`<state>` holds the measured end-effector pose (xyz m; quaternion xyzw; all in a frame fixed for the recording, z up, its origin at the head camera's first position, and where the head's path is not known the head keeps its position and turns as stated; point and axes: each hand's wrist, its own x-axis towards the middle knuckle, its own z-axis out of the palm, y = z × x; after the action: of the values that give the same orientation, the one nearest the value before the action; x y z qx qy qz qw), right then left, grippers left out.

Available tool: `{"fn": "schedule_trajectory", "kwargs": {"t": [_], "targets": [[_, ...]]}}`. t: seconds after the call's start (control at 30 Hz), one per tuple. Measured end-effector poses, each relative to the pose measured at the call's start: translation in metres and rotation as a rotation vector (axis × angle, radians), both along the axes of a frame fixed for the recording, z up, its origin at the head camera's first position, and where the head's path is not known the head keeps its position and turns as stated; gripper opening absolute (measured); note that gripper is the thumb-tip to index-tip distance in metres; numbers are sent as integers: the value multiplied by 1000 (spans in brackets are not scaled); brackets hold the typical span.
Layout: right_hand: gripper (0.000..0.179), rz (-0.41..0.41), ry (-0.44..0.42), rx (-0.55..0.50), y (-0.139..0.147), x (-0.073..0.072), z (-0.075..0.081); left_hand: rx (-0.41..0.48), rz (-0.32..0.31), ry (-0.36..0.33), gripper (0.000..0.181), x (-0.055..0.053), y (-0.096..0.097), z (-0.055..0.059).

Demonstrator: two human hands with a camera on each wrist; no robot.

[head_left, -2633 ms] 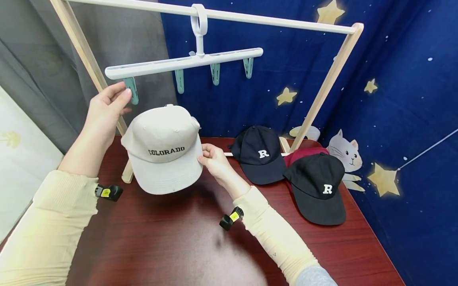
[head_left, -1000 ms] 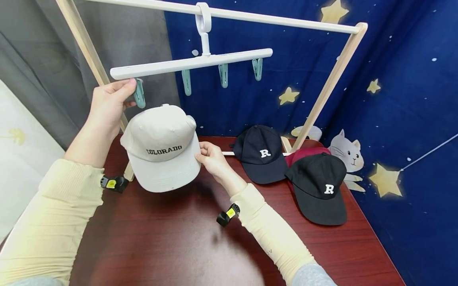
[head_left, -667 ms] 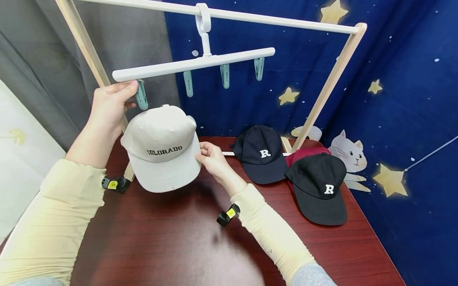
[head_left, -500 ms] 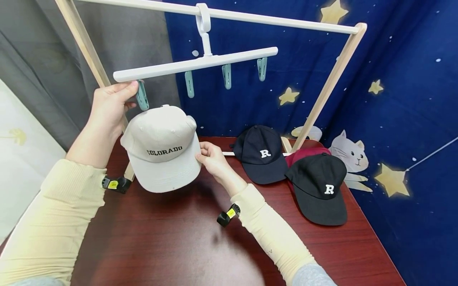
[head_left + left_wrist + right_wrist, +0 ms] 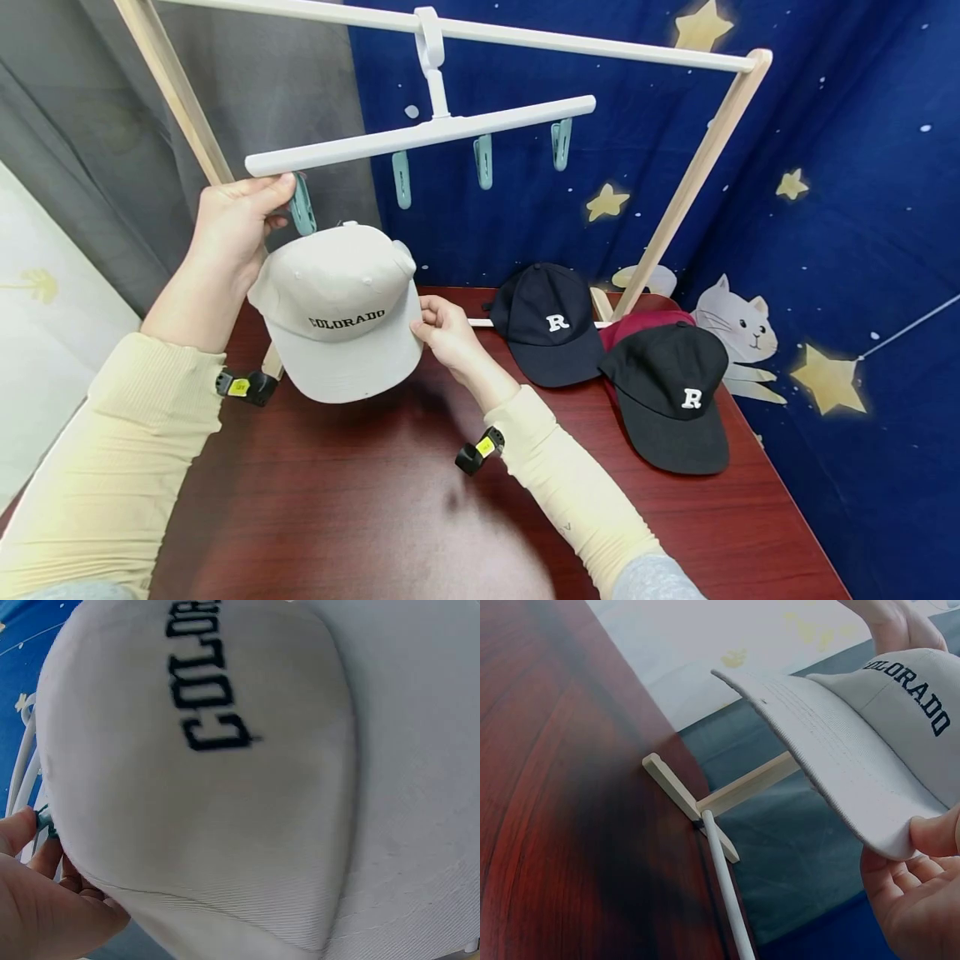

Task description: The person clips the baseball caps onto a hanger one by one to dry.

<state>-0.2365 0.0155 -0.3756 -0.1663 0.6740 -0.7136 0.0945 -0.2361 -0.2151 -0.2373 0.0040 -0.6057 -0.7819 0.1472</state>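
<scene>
An off-white baseball cap (image 5: 337, 287) lettered COLORADO is held up above the table, its brim facing me. My right hand (image 5: 453, 337) pinches the brim's right edge between thumb and fingers; the right wrist view shows the brim (image 5: 840, 757) from the side. With my left hand (image 5: 232, 225) I pinch the leftmost teal clip (image 5: 302, 204) under a white clip hanger (image 5: 420, 135). That clip's lower end comes right at the top of the cap's crown. In the left wrist view the cap hides most of the clip, and only a bit of teal shows at the fingertips.
The hanger hooks over the white rail (image 5: 585, 48) of a wooden-legged rack (image 5: 697, 179). Several more teal clips hang along it. On the table's right lie a navy cap (image 5: 543, 333), a black cap (image 5: 667, 392) and something dark red (image 5: 645, 321) partly beneath them.
My left hand now pinches the clip nearer its top and has come slightly right and down. The hanger has tilted and swung, its right end higher. My right hand keeps hold of the brim.
</scene>
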Motion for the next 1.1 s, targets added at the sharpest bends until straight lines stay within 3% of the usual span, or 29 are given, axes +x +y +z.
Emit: {"fn": "schedule_trajectory", "kwargs": {"t": [0.63, 1.1], "targets": [[24, -50, -4, 34, 0, -4, 0, -15, -28, -61, 7, 4, -2, 0], [23, -167, -28, 36, 3, -4, -3, -5, -36, -63, 7, 4, -1, 1]]}}
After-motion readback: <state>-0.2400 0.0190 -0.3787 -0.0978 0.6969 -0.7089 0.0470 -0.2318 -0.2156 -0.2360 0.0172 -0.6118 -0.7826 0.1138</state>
